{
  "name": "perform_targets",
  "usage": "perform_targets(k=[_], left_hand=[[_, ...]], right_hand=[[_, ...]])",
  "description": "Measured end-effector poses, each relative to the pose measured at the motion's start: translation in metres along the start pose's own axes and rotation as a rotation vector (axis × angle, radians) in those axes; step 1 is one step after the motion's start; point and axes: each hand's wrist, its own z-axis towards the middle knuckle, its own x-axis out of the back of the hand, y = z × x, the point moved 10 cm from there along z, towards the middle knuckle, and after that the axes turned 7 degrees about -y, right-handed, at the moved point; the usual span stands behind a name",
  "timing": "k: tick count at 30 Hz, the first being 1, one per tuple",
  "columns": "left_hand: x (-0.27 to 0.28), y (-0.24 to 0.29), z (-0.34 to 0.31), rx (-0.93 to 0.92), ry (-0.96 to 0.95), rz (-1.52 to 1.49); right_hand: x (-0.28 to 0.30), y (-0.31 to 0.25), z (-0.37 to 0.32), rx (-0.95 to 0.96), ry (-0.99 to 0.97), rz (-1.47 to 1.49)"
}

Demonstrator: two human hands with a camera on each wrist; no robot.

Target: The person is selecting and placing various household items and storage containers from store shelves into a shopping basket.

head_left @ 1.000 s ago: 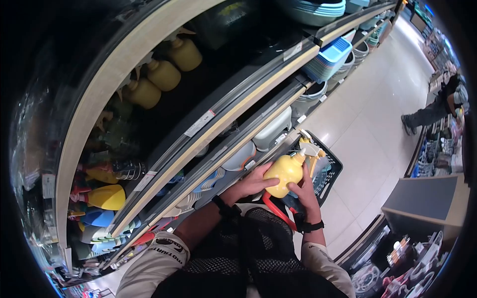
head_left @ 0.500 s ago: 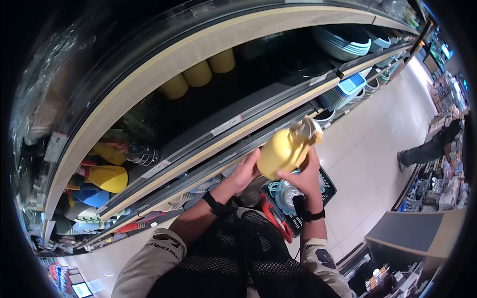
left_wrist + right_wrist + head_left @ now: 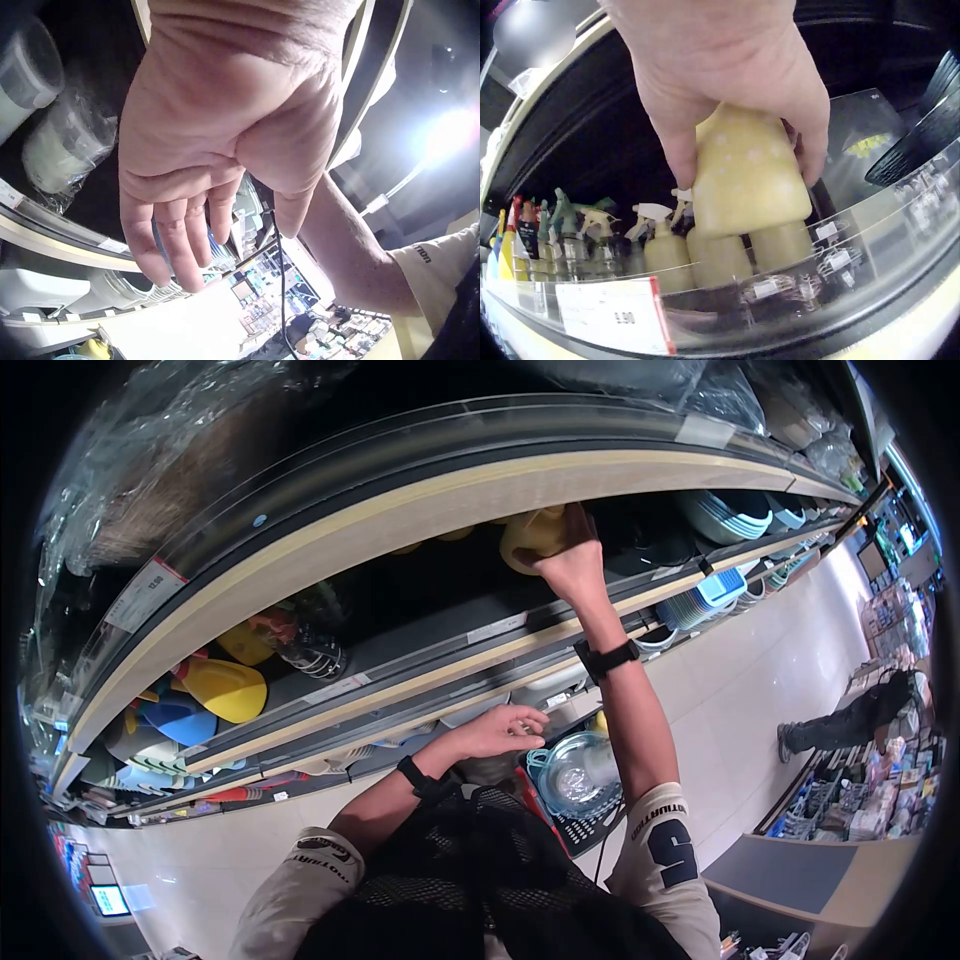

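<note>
In the head view my right hand [image 3: 575, 565] reaches into the upper shelf and holds a yellow spray bottle [image 3: 525, 542], whose top is hidden. The right wrist view shows thumb and fingers on either side of the bottle [image 3: 754, 180], which has pale spots. Behind and below it stand several similar yellow bottles [image 3: 667, 259] with white trigger heads. My left hand [image 3: 495, 732] holds nothing and hangs before the lower shelves, over my front. Its palm and loosely extended fingers fill much of the left wrist view.
A clear lip and price tag [image 3: 615, 315] run along the shelf front. Other spray bottles [image 3: 570, 247] stand farther along. A dark basket [image 3: 580, 832] with a clear round container [image 3: 578, 775] sits below my right arm. Another person [image 3: 850, 710] is across the aisle.
Both hands were around the yellow spray bottle over the basket. My right hand has carried it up into the shelf, while the left hand has let go and stayed low.
</note>
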Motion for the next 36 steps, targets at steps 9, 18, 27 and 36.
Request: perform_targets(k=[9, 18, 27, 36], left_hand=[[0.018, -0.007, -0.016, 0.026, 0.079, 0.057], [0.027, -0.020, -0.018, 0.078, 0.078, 0.063], [0.023, -0.056, -0.030, 0.175, 0.128, -0.078], [-0.076, -0.120, 0.021, 0.203, -0.266, 0.368]], right_hand=[[-0.102, 0.066, 0.041, -0.069, -0.246, -0.142], [-0.103, 0.040, 0.048, 0.053, -0.324, -0.213], [0.105, 0.096, -0.118, -0.286, 0.131, 0.194], [0.056, 0.340, -0.576, -1.392, 0.334, 0.482]])
